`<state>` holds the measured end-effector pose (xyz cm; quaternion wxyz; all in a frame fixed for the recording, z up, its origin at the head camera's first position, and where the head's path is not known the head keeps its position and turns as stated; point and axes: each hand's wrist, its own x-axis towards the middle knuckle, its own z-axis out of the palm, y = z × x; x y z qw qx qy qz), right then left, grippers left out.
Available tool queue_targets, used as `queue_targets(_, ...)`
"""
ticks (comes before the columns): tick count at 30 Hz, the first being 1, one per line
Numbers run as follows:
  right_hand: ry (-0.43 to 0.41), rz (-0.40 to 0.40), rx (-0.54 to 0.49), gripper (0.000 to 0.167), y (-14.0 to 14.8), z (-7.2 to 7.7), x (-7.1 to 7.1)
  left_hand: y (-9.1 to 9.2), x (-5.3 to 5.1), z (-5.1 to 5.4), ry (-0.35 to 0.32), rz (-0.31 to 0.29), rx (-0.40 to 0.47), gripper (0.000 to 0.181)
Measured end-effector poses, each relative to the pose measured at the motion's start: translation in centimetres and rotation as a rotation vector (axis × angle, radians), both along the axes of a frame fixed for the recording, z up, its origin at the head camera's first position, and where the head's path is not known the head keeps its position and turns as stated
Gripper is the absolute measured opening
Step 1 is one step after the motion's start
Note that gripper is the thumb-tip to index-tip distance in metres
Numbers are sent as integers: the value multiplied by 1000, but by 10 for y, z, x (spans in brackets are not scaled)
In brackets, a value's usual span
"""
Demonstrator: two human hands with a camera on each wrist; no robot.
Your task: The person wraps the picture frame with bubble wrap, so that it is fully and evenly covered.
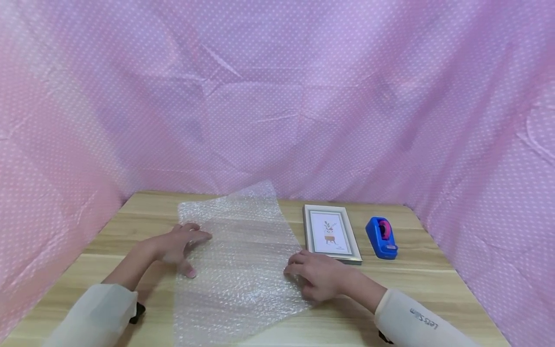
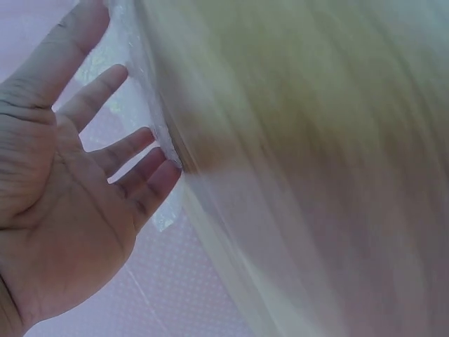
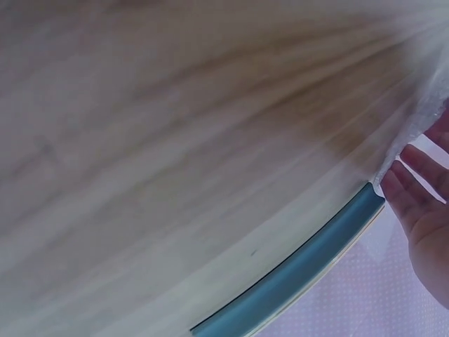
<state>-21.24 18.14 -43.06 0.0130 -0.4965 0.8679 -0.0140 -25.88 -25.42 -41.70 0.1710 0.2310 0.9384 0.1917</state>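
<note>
A sheet of clear bubble wrap [image 1: 243,260] lies spread on the wooden table, its far right corner lifted a little. At its left edge is my left hand [image 1: 179,246], fingers spread and straight, the tips touching the wrap. In the left wrist view the palm of the left hand [image 2: 77,189] faces the camera, with nothing gripped. My right hand [image 1: 321,274] rests its fingertips on the wrap's right edge, just in front of the picture frame [image 1: 331,233]. The right wrist view shows the right hand's fingers [image 3: 410,193] fairly straight against the wrap, beside the frame's blue-green side [image 3: 295,270].
A blue tape dispenser [image 1: 381,238] with a pink roll stands to the right of the picture frame. Pink dotted cloth [image 1: 269,106] hangs around the back and sides of the wooden table [image 1: 433,289].
</note>
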Motion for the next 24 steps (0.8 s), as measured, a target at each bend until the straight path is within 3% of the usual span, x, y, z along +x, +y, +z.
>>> queue_targets(7,-8,-16,0,44,-1,1,1,-1,0,-3,13,14,15,103)
queue_targets(16,-42,-61,17,41,-5,4,2,1,2,0,-18,51,61,95)
queue_targets(24,-53,-91,-34,38,-4,10,1,-4,-1,-1,-50,64,114,90)
